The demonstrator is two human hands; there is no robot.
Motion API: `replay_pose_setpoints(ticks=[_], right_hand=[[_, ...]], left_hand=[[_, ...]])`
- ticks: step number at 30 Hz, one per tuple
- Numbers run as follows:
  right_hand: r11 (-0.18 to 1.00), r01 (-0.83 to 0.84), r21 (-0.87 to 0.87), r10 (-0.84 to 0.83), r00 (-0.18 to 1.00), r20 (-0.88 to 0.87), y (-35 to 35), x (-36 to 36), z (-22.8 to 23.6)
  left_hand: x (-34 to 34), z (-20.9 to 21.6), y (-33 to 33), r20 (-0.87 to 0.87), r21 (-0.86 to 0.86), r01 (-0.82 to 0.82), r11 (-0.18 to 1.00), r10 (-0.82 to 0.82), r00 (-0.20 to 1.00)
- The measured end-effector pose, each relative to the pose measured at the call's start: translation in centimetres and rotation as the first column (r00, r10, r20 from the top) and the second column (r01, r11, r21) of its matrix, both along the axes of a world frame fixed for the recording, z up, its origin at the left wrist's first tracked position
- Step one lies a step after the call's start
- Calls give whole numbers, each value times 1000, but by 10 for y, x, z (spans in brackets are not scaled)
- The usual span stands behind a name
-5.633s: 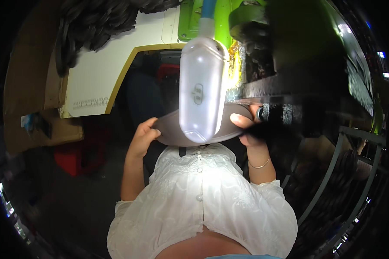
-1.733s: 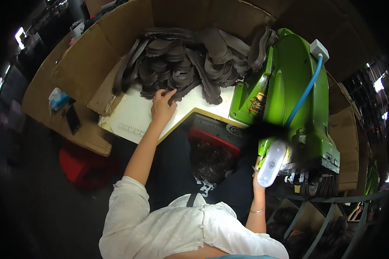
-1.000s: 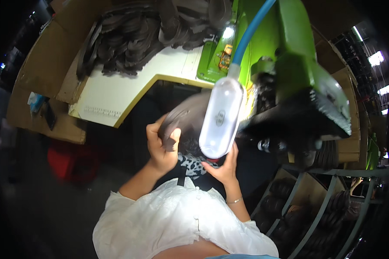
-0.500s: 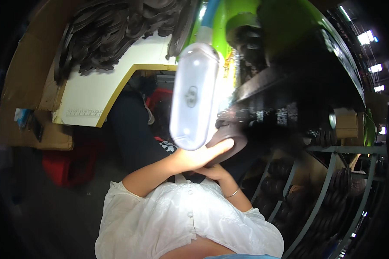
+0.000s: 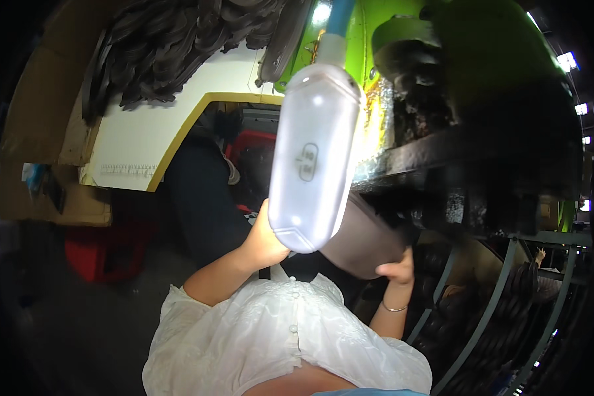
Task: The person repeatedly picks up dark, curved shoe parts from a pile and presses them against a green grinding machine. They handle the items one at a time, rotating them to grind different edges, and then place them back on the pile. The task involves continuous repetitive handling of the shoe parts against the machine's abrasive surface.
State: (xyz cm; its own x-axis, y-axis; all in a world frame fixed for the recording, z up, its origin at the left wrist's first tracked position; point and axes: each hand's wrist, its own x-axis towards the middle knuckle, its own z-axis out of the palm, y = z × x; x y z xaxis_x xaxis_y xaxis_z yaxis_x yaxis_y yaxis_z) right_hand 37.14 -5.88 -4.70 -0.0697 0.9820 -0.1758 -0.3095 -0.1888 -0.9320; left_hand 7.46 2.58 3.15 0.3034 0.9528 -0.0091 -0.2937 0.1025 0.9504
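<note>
A dark grey-brown shoe sole (image 5: 366, 244) slants across in front of my body, somewhat blurred by motion. My right hand (image 5: 400, 267), a bangle at its wrist, grips the sole's right end with the thumb over the edge. My left hand (image 5: 264, 239) is raised toward the sole's other end. Its fingers are hidden behind a lamp, so whether they touch the sole does not show. That long, rounded, translucent lamp (image 5: 313, 158) hangs above on a blue arm and covers the sole's left part.
Many dark soles (image 5: 165, 46) lie heaped on a white table (image 5: 129, 148) with a yellow edge, beside cardboard (image 5: 36, 132). A green machine (image 5: 356, 46) with dark metal parts stands ahead on the right. A grey metal rack (image 5: 485, 310) with soles is at lower right, a red stool (image 5: 102, 254) at left.
My right hand has moved right and gripped the sole's end. The sole has swung out to the right. My left hand has shifted slightly left, behind the lamp.
</note>
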Motion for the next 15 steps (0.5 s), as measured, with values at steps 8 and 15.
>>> replay_pose_setpoints(ticks=[8, 15], right_hand=[[792, 588, 166, -563, 808, -177, 48, -41, 55], [915, 350, 199, -319, 932, -173, 54, -88, 51]], left_hand=[[-19, 16, -1, 179, -76, -30, 997, 43, 983], [-78, -8, -16, 41, -171, -211, 962, 221, 974]])
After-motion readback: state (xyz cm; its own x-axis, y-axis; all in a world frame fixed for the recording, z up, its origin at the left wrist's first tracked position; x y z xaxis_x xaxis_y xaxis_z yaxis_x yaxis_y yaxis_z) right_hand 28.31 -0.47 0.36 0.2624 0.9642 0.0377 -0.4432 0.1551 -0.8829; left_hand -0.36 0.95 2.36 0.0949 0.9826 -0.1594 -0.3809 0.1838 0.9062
